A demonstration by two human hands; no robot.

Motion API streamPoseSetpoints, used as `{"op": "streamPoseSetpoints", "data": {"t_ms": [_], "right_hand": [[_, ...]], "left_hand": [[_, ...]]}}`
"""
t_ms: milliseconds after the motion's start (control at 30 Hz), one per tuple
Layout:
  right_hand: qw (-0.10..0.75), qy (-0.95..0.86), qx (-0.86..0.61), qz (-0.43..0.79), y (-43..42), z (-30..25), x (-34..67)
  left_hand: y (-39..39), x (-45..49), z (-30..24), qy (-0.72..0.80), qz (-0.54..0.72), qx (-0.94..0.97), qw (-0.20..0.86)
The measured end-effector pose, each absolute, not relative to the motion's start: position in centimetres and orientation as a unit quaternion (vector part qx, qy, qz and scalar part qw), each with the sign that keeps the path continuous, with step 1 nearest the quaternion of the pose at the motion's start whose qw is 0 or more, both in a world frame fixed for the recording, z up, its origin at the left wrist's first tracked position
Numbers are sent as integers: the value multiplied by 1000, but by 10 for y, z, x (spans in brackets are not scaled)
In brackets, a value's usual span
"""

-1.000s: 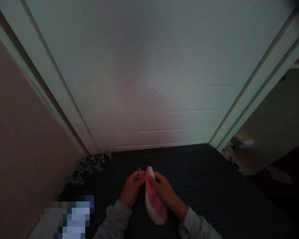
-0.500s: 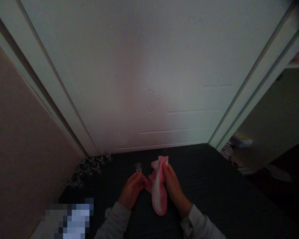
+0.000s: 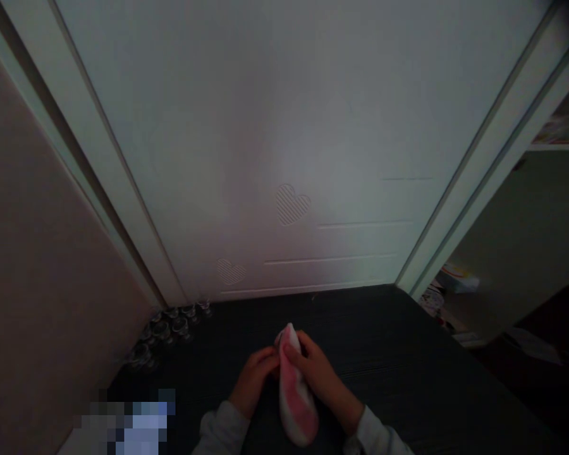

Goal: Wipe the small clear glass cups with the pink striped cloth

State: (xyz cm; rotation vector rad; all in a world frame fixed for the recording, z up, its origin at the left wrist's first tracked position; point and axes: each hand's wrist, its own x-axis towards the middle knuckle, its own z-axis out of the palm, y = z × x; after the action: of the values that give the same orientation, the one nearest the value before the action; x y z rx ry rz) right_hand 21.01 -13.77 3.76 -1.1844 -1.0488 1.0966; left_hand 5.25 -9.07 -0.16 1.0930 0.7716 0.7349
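My right hand (image 3: pixel 320 373) is closed around a pink and white sock (image 3: pixel 294 395) that hangs down over the dark floor mat (image 3: pixel 408 379). My left hand (image 3: pixel 252 379) is curled against the sock's left side, fingers pinched at its top. A small clear glass was in this hand earlier; it is hidden now behind the sock and fingers.
A white door (image 3: pixel 289 158) with heart marks stands just ahead. Several small clear glasses (image 3: pixel 165 328) cluster on the floor at the left by the wall. Clutter (image 3: pixel 448 284) lies beyond the door frame at the right. A blurred patch (image 3: pixel 133 423) sits bottom left.
The sock was spread open half a second ago with the glass showing beside it; now the sock is drawn together against my left hand and the glass is out of sight.
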Motion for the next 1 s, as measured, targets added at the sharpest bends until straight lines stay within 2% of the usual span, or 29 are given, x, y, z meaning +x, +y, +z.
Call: {"op": "streamPoseSetpoints", "data": {"t_ms": [200,633,800,1000], "right_hand": [[569,-451,-483,489,-139,38,213],[626,-406,-442,498,-158,52,191],[620,-451,-443,465,-154,88,190],[632,-499,-423,416,-145,153,187]], "left_hand": [[-91,53,-3,347,359,501,707],[-100,60,11,346,410,544,644],[-107,51,55,330,440,582,598],[-127,49,156,318,511,605,522]]}}
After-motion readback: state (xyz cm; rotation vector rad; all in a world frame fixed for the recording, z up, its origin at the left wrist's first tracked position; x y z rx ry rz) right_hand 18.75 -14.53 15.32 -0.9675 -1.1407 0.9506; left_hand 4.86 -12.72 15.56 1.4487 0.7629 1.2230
